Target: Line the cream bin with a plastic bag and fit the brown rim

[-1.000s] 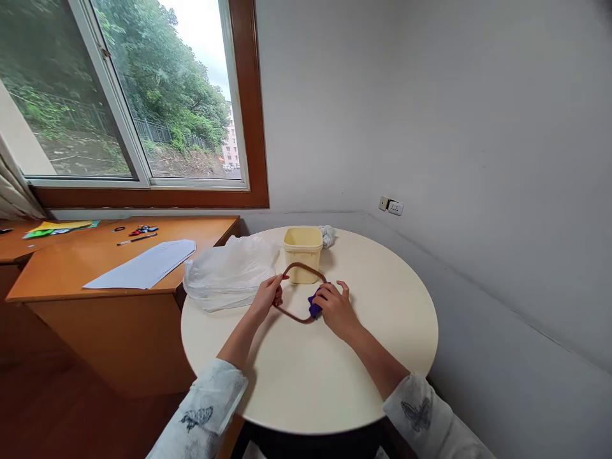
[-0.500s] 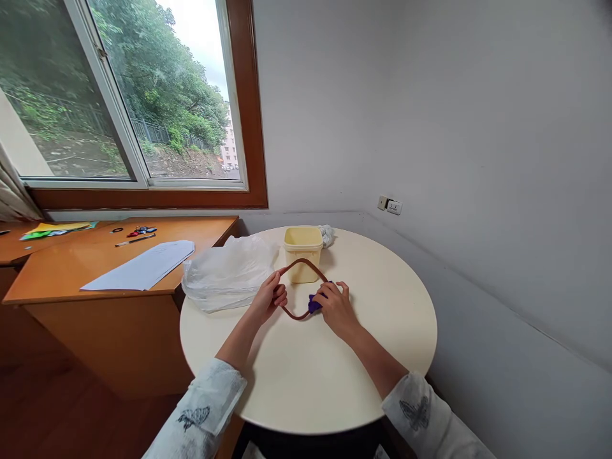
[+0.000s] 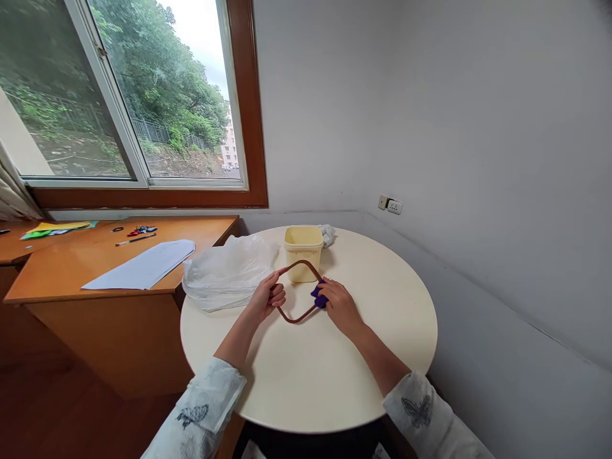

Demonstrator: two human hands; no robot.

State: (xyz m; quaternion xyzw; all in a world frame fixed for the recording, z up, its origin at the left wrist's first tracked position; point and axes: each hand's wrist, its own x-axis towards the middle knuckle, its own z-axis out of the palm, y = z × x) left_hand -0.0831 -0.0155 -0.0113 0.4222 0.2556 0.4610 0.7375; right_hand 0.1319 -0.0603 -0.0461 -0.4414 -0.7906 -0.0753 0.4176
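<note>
Brown loop (image 3: 292, 321): over the tabletop (image 3: 306, 386)
Left hand (image 3: 266, 298): closed on the loop's left side
Right hand (image 3: 342, 307): fingers, more splayed earlier, now gather purple cloth (image 3: 319, 301) against the right side; hold looks firmer
Pale-yellow tub (image 3: 304, 254): just beyond

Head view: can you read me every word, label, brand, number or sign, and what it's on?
No readable text anywhere.
Loop, purple piece and tub: no lettering shows.
Paper: no legible writing; anything faint is too blurred to tell.
Pen: too small to read any marking.
Left sleeve and right sleeve: butterfly pictures, not words.
</note>
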